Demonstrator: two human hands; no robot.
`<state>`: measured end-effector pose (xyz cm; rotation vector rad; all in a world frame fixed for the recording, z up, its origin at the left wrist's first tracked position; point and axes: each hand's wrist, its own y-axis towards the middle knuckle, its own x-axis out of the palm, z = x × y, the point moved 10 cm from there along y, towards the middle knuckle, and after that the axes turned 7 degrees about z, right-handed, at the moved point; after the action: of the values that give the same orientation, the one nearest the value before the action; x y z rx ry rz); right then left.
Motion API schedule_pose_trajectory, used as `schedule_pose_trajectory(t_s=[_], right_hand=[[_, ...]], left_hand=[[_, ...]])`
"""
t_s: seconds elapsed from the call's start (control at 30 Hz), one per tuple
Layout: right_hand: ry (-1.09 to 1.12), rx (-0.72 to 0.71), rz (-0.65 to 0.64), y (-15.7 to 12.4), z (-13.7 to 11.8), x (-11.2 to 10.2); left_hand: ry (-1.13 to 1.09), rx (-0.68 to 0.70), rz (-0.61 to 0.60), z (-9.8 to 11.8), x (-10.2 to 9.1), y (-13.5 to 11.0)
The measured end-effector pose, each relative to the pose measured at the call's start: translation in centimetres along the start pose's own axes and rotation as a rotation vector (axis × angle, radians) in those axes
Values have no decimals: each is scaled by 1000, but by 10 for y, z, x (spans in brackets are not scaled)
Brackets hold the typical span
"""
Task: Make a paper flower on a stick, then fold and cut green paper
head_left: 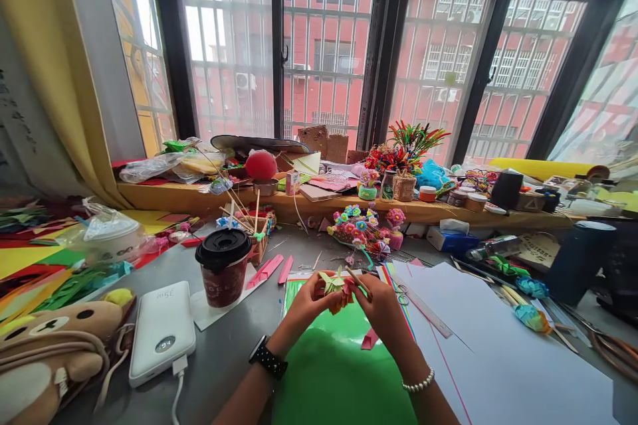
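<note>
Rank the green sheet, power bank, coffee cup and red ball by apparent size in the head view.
1. Green sheet
2. Power bank
3. Coffee cup
4. Red ball, though it sits farther away, so its rank is unsure.

green sheet [323,372] bare below, coffee cup [223,275] and power bank [162,332] crowding left, white paper [498,358] open right

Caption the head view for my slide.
Both hands, left hand and right hand, hold a paper flower above a green sheet beside a lidded cup.

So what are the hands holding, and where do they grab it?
Both hands hold a small paper flower. The left hand pinches its left side; the right hand grips its right side, with a thin stick in its fingers.
</note>
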<state>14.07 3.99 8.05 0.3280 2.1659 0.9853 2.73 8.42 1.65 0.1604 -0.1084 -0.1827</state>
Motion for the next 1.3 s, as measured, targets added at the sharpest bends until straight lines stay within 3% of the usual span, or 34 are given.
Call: schedule_pose_trajectory(t_s=[0.17, 0.23, 0.37, 0.43, 0.53, 0.9, 1.13, 1.3], right_hand=[[-1, -3, -21, 1, 3, 0], [-2, -12, -61, 0, 2, 3], [-41, -28, -177, -4, -2, 15], [-57, -44, -229, -7, -7, 22], [-67, -55, -271, -10, -14, 28], [-174, -7, -276, -10, -9, 29], [-251, 1, -282, -14, -8, 34], [-310, -62, -237, -16, -12, 38]], left_hand=[[11, -38, -83, 2, 2, 1], [72, -30, -59, 6, -6, 3], [193, 139, 22, 28, -18, 1], [302, 241, -30, 39, -11, -4], [408, 287, -91, 41, 0, -9], [539, 331, -152, 41, 3, -13], [821, 507, -128, 50, 8, -19], [1011, 550, -102, 50, 14, -22]])
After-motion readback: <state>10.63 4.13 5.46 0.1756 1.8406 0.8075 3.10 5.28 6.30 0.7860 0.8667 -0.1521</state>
